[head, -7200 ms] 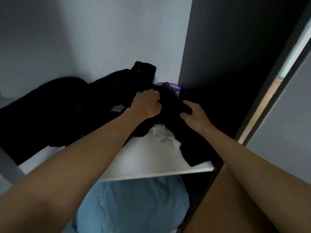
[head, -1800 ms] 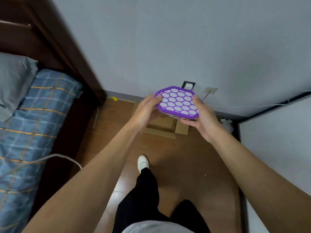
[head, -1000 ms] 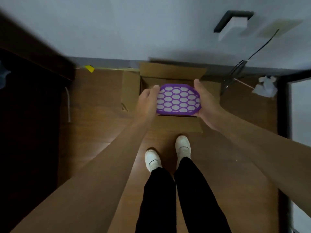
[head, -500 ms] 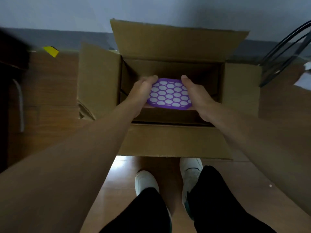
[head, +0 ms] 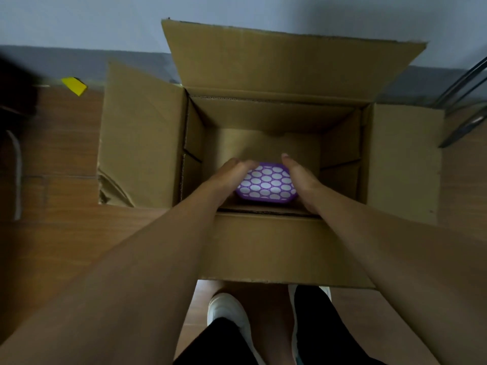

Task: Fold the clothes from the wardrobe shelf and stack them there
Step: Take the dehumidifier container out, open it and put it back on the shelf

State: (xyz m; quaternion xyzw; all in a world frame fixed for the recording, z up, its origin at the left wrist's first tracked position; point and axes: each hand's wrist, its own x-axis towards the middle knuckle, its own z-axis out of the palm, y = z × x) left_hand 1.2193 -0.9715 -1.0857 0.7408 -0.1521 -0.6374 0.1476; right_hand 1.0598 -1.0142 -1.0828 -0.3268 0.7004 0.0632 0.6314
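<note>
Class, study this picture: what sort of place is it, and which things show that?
Likely a room in a home: wood-pattern floor, plain pale wall with grey skirting, and an open cardboard box on the floor.

purple container [head: 266,184], white-oval lattice top up, low inside open cardboard box [head: 263,246], held between left hand [head: 232,175] and right hand [head: 301,177]

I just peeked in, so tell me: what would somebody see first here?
The bright purple tub with white dots, low inside the cardboard box between the left hand and right hand. Then that big open box itself, filling the middle, flaps spread wide. White shoes peek out below it.
</note>
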